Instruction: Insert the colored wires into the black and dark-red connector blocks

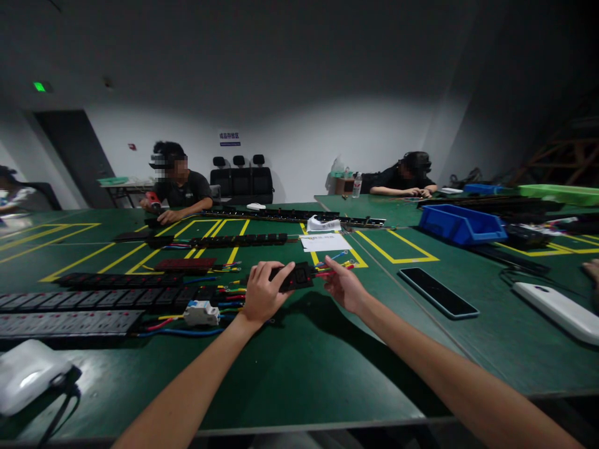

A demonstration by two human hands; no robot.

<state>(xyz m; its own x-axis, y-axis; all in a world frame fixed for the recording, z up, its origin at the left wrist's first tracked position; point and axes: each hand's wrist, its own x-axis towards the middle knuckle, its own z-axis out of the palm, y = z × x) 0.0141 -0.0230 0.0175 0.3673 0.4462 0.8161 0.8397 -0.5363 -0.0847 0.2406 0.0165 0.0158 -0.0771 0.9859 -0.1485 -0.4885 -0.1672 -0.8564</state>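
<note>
My left hand (266, 288) is wrapped over a black socket strip (299, 276), whose right end juts out past the fingers. From that end run red, yellow and blue wires (337, 266) with crimped lugs at their tips. My right hand (345, 285) is closed on these wires, thumb up, just right of the strip. Left of my left hand lie more black socket strips (116, 294), a grey socket strip (75, 323) and a white circuit breaker (202, 313) attached to coloured wires.
A phone (437, 292), a white power bank (556, 312) and a blue bin (461, 224) are on the right. Papers (322, 242) lie ahead. A white device (32, 374) with a cable sits front left. Two people (185, 187) (407, 178) work across the green table (299, 386).
</note>
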